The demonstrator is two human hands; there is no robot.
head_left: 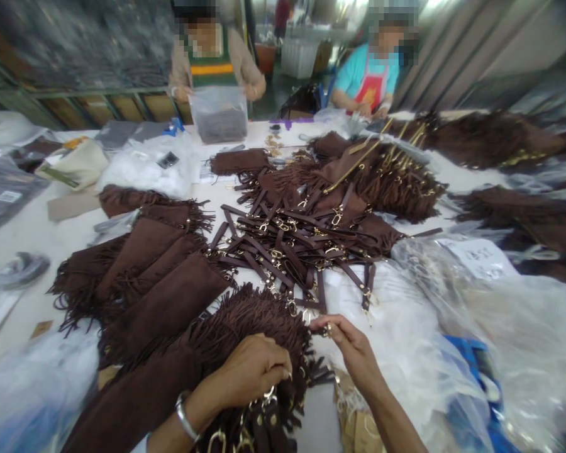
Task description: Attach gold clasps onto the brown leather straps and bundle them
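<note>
My right hand [356, 355] pinches the end of a dark brown strap [318, 328] with a small gold metal clasp [328, 330] between thumb and fingers. To its left, my left hand [249, 371] is closed, knuckles up, over a brown fringed piece [259, 314]. What its fingers grip is hidden. Just under those fingers a metal clasp [270, 395] shows, and brown straps with gold clasps [264, 425] hang below. Beyond both hands lies a tangled heap of brown straps with gold clips [287, 242].
Folded brown fringed pieces [165, 277] lie left, more fringed pieces [400, 182] behind. Clear plastic bags [453, 302] cover the right side; tan tags [358, 421] sit near my right wrist. Across the table, one person [212, 69] holds a clear bag [219, 113]; another [368, 82] works right.
</note>
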